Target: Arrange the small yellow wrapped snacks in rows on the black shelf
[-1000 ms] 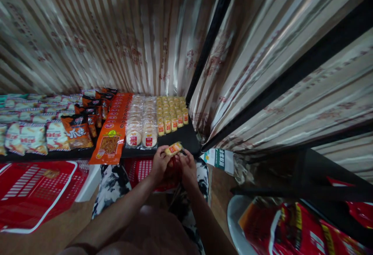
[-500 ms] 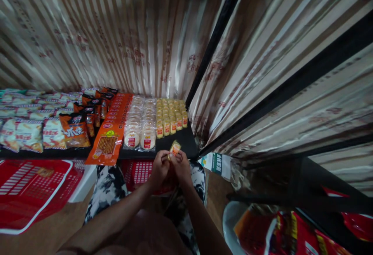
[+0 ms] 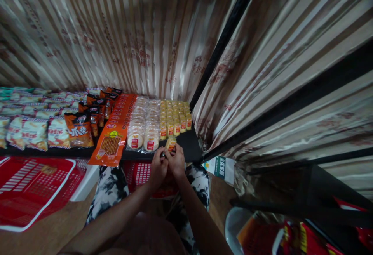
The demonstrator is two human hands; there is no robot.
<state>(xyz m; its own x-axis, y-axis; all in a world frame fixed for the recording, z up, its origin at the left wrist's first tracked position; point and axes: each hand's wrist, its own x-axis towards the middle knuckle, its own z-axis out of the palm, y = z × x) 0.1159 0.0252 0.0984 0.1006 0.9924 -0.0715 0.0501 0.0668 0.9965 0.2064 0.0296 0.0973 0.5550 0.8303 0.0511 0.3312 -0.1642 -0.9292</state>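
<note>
A small yellow wrapped snack (image 3: 170, 143) with a red-and-white label is pinched between my two hands, over the front edge of the black shelf (image 3: 190, 146). My left hand (image 3: 159, 166) has its fingers closed at the snack's lower left. My right hand (image 3: 176, 161) grips it from the right. Just beyond stand rows of matching yellow snacks (image 3: 175, 121). Left of those are two rows of round white crackers (image 3: 143, 130) in clear wrap, with red labels. The lower end of the held snack is hidden by my fingers.
Orange stick-snack packs (image 3: 112, 134) overhang the shelf edge, with orange-black bags (image 3: 79, 129) and white bags (image 3: 35, 130) further left. Red baskets (image 3: 32, 189) stand below. A striped curtain (image 3: 140, 33) and black poles (image 3: 227, 33) enclose the shelf. A tub (image 3: 233, 224) is at lower right.
The view has shifted slightly, so the shelf appears a little further right. Both hands still hold the snack, which now sits closer to the rows, and my fingers have shifted around it.
</note>
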